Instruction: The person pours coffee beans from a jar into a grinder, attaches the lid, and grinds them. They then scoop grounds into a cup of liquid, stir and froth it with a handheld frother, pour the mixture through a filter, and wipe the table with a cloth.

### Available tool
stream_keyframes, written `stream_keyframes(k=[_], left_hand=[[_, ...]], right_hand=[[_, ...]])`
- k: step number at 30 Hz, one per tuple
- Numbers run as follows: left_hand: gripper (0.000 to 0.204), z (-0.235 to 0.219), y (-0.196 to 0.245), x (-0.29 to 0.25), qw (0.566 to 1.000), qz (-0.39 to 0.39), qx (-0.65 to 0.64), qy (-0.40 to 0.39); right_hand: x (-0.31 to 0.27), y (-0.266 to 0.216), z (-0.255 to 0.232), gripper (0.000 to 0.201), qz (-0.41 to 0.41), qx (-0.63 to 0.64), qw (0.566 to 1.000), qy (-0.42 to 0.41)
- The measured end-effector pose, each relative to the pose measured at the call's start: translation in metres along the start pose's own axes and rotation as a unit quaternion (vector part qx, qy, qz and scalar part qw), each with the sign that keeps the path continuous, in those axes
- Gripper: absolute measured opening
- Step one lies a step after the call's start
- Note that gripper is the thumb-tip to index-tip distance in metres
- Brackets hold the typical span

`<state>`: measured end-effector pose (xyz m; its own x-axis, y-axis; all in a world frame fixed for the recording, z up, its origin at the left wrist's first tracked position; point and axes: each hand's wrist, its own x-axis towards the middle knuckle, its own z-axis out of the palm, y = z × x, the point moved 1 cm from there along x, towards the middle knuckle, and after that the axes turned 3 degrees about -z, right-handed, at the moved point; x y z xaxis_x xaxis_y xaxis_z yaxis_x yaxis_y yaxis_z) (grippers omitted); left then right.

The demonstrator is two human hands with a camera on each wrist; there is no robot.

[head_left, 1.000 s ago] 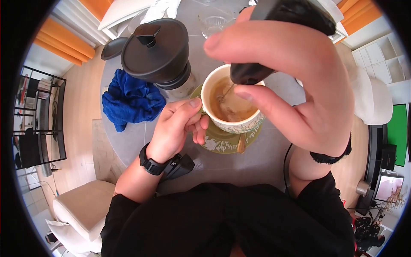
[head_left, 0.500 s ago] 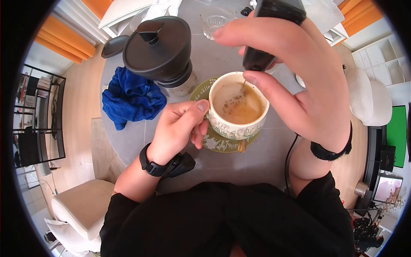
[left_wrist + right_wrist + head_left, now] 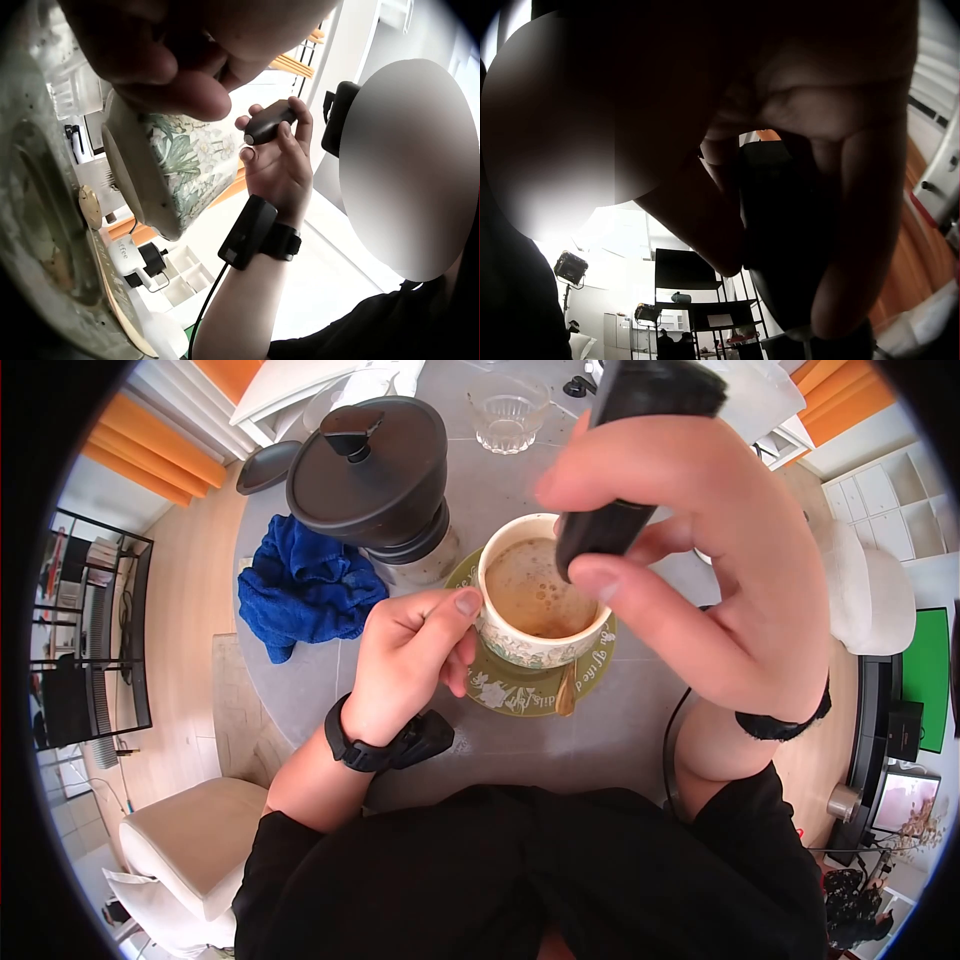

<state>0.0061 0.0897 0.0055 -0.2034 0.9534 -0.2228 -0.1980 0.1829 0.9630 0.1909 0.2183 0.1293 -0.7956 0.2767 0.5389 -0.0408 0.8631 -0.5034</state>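
Note:
My left hand (image 3: 415,645) grips the handle side of a flowered cup (image 3: 540,650), thumb at the rim. Light brown, bubbly coffee (image 3: 530,585) fills much of it. In the left wrist view the cup (image 3: 199,161) hangs tilted, with a gap below it over the green saucer (image 3: 500,695). A small spoon (image 3: 566,695) lies on that saucer. My right hand (image 3: 745,590) holds a black handheld milk frother (image 3: 605,535) between thumb and fingers, its lower end over the cup's right rim. The frother's whisk is hidden in the head view.
A black lidded grinder (image 3: 370,470) with a clear base stands left of the cup, beside a crumpled blue towel (image 3: 310,590). Farther back are a clear glass (image 3: 508,420) and a dark dish (image 3: 268,468). A beige chair (image 3: 195,850) stands at the lower left.
The cup rose toward me and right, then moved back left. The frother shifted with it and now covers its whisk shaft. Bubbles on the coffee have changed pattern. Both hands keep their hold.

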Motion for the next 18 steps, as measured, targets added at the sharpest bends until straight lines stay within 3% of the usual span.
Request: stream_keyframes(k=[3, 7, 10, 12, 16, 18], left_hand=[[0.038, 0.000, 0.000, 0.000, 1.000, -0.001, -0.006, -0.004], [0.039, 0.003, 0.002, -0.001, 1.000, 0.008, 0.013, -0.012], [0.040, 0.003, 0.002, -0.001, 0.999, 0.023, 0.037, -0.011], [0.041, 0.004, 0.002, -0.001, 0.998, 0.034, 0.046, -0.010], [0.039, 0.004, -0.001, -0.001, 0.994, 0.078, 0.079, 0.017], [0.038, 0.005, 0.000, -0.001, 0.990, 0.098, 0.101, 0.027]], right_hand=[[-0.002, 0.006, 0.004, 0.028, 0.011, 0.069, 0.997, 0.026], [-0.003, 0.008, 0.004, 0.025, 0.005, 0.061, 0.998, 0.017], [-0.003, 0.017, 0.008, 0.027, -0.045, 0.024, 0.999, 0.008], [-0.007, 0.027, 0.016, 0.030, -0.111, 0.049, 0.990, 0.074], [0.004, 0.010, 0.004, 0.029, -0.072, 0.012, 0.997, 0.025], [0.007, 0.009, 0.002, 0.027, -0.112, -0.040, 0.993, 0.025]])
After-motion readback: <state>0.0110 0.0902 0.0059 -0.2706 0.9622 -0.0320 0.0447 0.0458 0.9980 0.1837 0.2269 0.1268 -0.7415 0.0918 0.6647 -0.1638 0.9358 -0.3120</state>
